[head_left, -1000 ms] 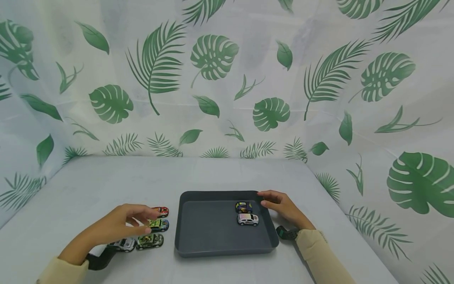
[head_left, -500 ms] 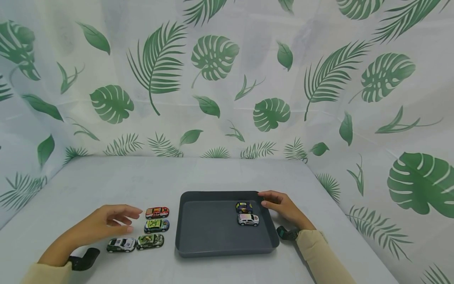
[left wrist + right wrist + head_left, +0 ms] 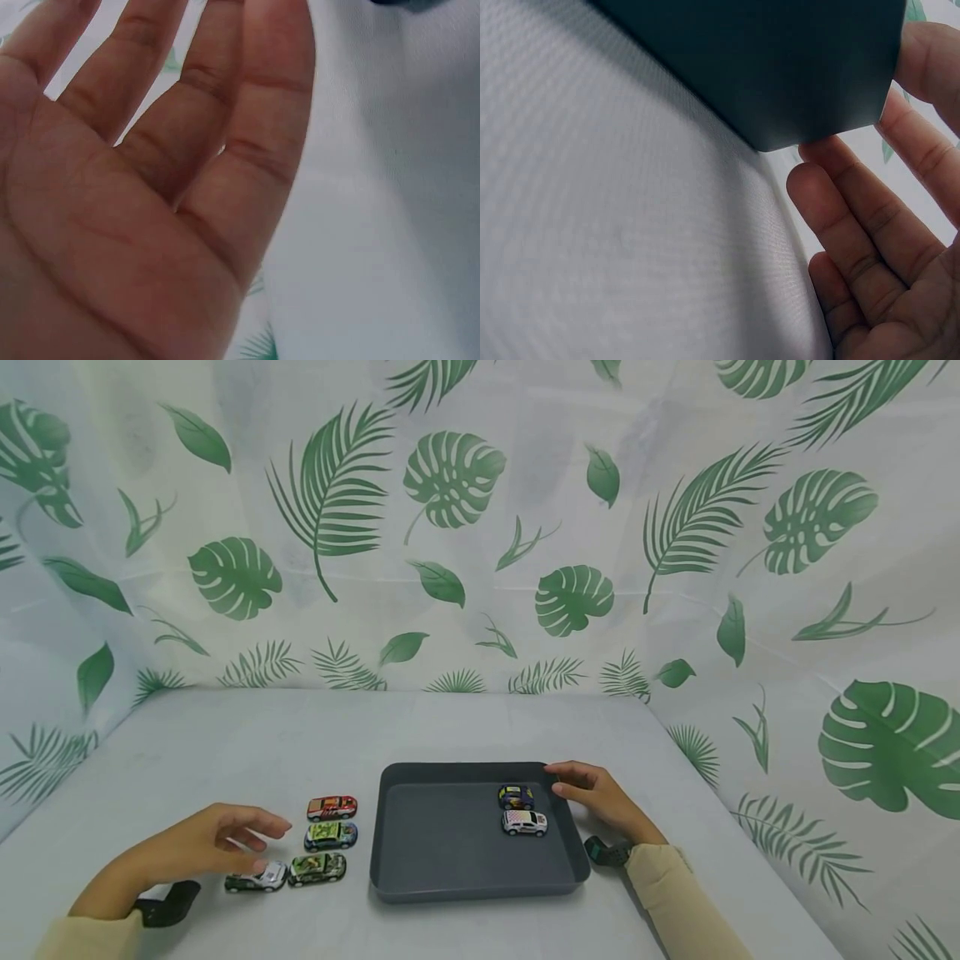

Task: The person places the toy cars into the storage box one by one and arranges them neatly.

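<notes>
My left hand (image 3: 202, 842) is held over the table at the left, fingers spread and loosely bent, holding nothing. Its thumb overlaps the rear of a silver-white toy car (image 3: 257, 878) in the head view. Beside that car stands a camouflage-green toy car (image 3: 318, 869); behind it are a green-and-blue one (image 3: 331, 836) and a red one (image 3: 332, 808). In the left wrist view the palm (image 3: 112, 232) shows bare. My right hand (image 3: 600, 797) rests its fingertips at the back right corner of a dark grey tray (image 3: 427, 893), thumb by the side wall.
Inside the tray, near its right side, sit a dark blue toy car (image 3: 516, 797) and a white one (image 3: 524, 823). The white-covered table (image 3: 480, 727) ends at a leaf-print cloth backdrop (image 3: 480, 527) behind and at both sides.
My left hand has drawn back to the left from above the red and green cars, uncovering them, then lowered slightly toward the silver-white car. The right hand and tray have stayed put.
</notes>
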Available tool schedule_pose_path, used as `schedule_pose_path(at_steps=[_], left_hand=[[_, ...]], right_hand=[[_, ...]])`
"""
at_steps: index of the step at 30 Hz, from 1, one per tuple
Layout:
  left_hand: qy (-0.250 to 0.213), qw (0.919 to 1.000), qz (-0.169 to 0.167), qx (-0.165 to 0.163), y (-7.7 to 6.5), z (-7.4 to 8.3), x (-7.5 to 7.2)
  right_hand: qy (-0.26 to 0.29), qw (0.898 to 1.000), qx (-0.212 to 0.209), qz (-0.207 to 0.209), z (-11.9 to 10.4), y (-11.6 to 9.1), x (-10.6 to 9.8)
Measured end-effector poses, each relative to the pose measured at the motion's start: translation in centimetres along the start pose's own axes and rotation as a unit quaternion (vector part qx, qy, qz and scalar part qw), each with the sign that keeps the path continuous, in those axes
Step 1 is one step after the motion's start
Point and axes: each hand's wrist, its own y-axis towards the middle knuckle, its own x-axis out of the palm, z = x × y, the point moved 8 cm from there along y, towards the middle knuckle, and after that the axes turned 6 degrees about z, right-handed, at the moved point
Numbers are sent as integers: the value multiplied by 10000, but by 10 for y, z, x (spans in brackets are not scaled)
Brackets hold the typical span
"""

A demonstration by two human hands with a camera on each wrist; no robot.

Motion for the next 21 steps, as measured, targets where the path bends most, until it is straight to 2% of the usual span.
schedule_pose_path(at_steps=[2,4,8,11,15,21], left_hand=[[0,10000,9,-67,0,-8,-1],[14,9999,-17,-121,2,-25,-3],[-19,9987,-76,-497,11,-80,-10],[-19,9976,-136,-678,16,-109,-13],[61,9983,-227,-539,18,-118,-13],[65,9990,-233,-368,13,-104,-10]], right_hand=[[-7,10000,-4,4,0,0,0],[-7,10000,6,12,0,0,0],[19,10000,18,7,-1,-1,0],[29,10000,22,0,-1,-1,0],[38,10000,17,2,-1,-1,0],[52,10000,-24,-15,-1,-1,0]])
